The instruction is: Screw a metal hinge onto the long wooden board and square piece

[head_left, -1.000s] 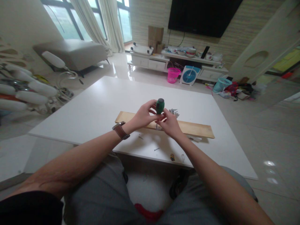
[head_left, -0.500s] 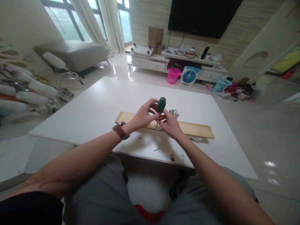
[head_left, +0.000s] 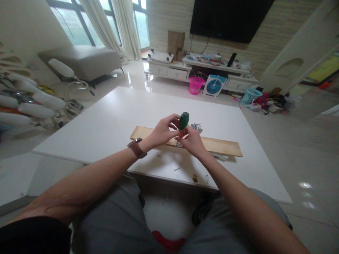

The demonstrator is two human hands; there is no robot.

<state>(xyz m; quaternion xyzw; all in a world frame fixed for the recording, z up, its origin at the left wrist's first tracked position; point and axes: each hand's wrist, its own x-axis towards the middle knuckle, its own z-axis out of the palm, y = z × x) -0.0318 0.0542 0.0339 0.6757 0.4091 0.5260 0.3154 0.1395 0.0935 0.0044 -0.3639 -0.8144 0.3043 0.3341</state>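
No text, label, brand or number is legible. Any print on the green-handled screwdriver (head_left: 183,120), the brown cardboard boxes (head_left: 176,39) or the blue-and-white square fan (head_left: 214,85) is too small to read.

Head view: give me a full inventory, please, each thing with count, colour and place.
green-handled metal screwdriver: one, green, tilted above the plank's middle
long flat wooden plank: one, pale wood, lying across the table
small metal screws: a small pile, silver, just behind the plank
loose screw: one, grey, on the table before the plank
wide white table: one, white, centre
pink plastic basket: one, pink, floor beyond the table
square floor fan: one, blue and white, beside the pink basket
black wall television: one, black, far wall
brown-strapped wristwatch: one, brown, left wrist
left hand: one, fingers grip the screwdriver's handle
right hand: one, fingers pinch it below the handle
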